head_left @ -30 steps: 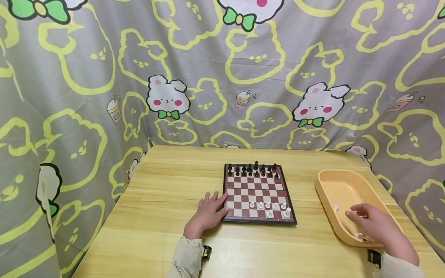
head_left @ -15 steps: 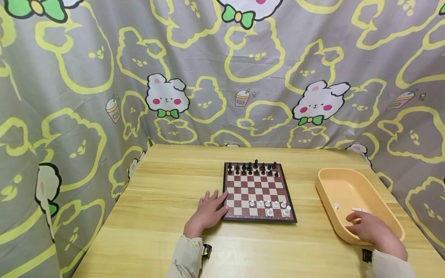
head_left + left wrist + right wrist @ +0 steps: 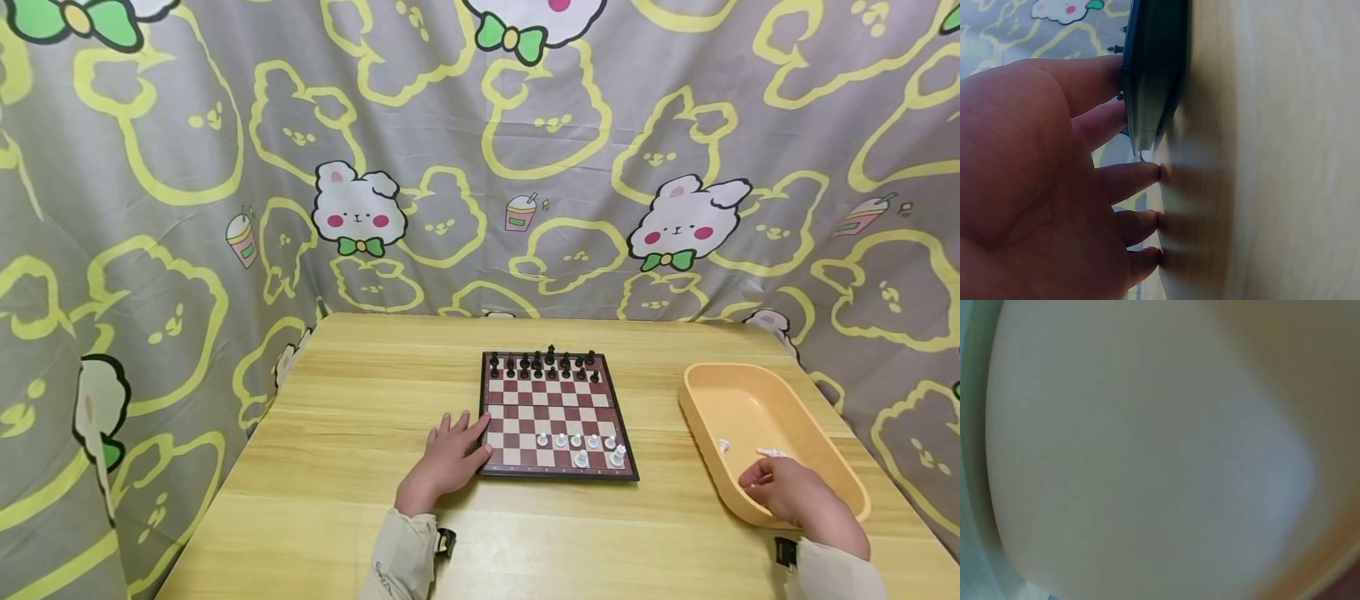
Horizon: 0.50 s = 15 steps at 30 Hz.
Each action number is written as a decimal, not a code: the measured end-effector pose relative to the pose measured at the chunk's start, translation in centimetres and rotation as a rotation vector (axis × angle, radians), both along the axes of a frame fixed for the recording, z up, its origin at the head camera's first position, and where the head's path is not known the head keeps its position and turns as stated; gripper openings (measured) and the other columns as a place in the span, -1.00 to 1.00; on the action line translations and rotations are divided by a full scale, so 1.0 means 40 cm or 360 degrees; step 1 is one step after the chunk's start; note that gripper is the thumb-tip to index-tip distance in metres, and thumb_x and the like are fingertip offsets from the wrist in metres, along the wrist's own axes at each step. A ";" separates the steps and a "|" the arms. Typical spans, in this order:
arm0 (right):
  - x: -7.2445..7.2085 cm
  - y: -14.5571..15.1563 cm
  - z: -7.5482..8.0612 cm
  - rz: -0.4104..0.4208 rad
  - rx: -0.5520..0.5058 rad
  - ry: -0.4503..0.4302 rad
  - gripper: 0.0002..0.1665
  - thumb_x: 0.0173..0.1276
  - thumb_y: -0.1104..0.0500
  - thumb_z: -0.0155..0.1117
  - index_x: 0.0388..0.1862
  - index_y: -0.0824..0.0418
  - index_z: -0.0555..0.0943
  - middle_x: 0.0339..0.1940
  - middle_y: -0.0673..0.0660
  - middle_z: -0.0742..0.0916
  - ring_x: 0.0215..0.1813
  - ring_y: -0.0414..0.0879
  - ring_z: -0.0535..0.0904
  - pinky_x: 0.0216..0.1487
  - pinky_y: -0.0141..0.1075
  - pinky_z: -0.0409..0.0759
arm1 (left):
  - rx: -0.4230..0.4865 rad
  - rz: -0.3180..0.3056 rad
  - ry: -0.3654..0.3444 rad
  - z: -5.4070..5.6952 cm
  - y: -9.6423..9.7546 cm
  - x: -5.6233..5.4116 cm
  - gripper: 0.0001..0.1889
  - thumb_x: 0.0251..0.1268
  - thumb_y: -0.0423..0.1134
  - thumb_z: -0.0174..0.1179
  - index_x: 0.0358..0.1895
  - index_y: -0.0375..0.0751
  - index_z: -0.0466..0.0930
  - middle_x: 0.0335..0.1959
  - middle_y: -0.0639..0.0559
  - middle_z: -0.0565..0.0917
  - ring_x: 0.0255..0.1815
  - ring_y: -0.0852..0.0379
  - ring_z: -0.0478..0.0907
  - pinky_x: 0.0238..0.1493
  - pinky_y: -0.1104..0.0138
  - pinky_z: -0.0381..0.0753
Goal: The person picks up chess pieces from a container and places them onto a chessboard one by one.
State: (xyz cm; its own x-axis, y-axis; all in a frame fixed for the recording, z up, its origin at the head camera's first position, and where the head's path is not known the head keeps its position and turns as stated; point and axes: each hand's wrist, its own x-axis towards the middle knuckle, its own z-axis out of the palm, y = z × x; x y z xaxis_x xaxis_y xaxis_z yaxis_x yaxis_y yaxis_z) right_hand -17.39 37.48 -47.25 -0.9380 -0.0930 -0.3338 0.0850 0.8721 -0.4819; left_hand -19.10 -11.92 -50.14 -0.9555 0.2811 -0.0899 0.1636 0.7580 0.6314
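A magnetic-looking chessboard (image 3: 547,414) with red-brown and cream squares lies on the table. Black chess pieces (image 3: 537,367) fill its two far rows. Several white chess pieces (image 3: 577,441) stand on the near right part. At the board's left edge rests my left hand (image 3: 442,462); thumb and forefinger touch the rim, and in the left wrist view the other fingertips (image 3: 1150,172) meet the tabletop. My right hand (image 3: 798,497) reaches down into the orange tray (image 3: 738,392), its fingers bent toward the bottom. Whether they pinch a piece is hidden, and the right wrist view is blurred.
Inside the tray, a white piece (image 3: 723,445) lies near the left wall and another white piece (image 3: 770,452) just beyond the right hand. A wooden table (image 3: 360,400) bears everything. A grey patterned curtain (image 3: 450,167) hangs behind and to both sides.
My right hand has shifted slightly left and lower in the tray, its fingers drawing closer together. A white piece beyond it has come into sight. The left hand stays at the board.
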 end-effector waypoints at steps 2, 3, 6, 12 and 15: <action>0.000 0.001 -0.001 -0.0037 -0.0043 -0.0009 -0.93 0.45 0.31 0.22 -0.21 0.30 0.63 -0.24 0.14 0.70 -0.27 -0.07 0.49 -0.26 -0.21 0.47 | 0.0000 0.0002 -0.0002 0.000 0.000 0.000 -0.42 0.62 -0.04 0.03 0.59 -0.10 0.31 0.58 -0.44 0.18 0.62 -0.54 -0.15 0.53 -0.36 -0.16; 0.000 0.001 -0.001 -0.0059 -0.0058 -0.0012 -0.93 0.45 0.30 0.23 -0.19 0.30 0.62 -0.24 0.14 0.69 -0.27 -0.06 0.49 -0.27 -0.21 0.47 | 0.0000 0.0004 -0.0003 0.001 0.000 0.000 -0.42 0.62 -0.04 0.03 0.59 -0.10 0.31 0.59 -0.44 0.18 0.62 -0.54 -0.15 0.54 -0.36 -0.16; 0.001 0.004 -0.004 -0.0108 -0.0094 0.0004 -0.87 0.43 0.28 0.26 -0.13 0.33 0.60 -0.24 0.14 0.69 -0.30 -0.06 0.50 -0.31 -0.22 0.47 | 0.0004 0.0005 -0.0003 0.002 0.001 0.001 -0.42 0.62 -0.04 0.03 0.59 -0.10 0.32 0.58 -0.44 0.18 0.62 -0.54 -0.15 0.54 -0.36 -0.17; 0.001 0.007 -0.006 -0.0151 -0.0117 0.0091 -0.67 0.38 0.26 0.35 0.01 0.44 0.56 -0.24 0.10 0.68 -0.31 -0.08 0.52 -0.35 -0.28 0.48 | 0.0001 0.0001 0.0003 0.003 0.000 0.002 -0.42 0.62 -0.04 0.03 0.59 -0.10 0.32 0.58 -0.44 0.19 0.62 -0.55 -0.14 0.53 -0.37 -0.16; 0.004 0.006 -0.003 -0.0167 -0.0123 0.0119 -0.62 0.37 0.26 0.36 0.05 0.47 0.55 -0.23 0.10 0.69 -0.30 -0.09 0.53 -0.37 -0.31 0.48 | 0.0006 -0.0001 0.0005 0.004 -0.001 0.002 -0.42 0.62 -0.05 0.02 0.59 -0.10 0.32 0.58 -0.44 0.19 0.61 -0.55 -0.14 0.53 -0.37 -0.16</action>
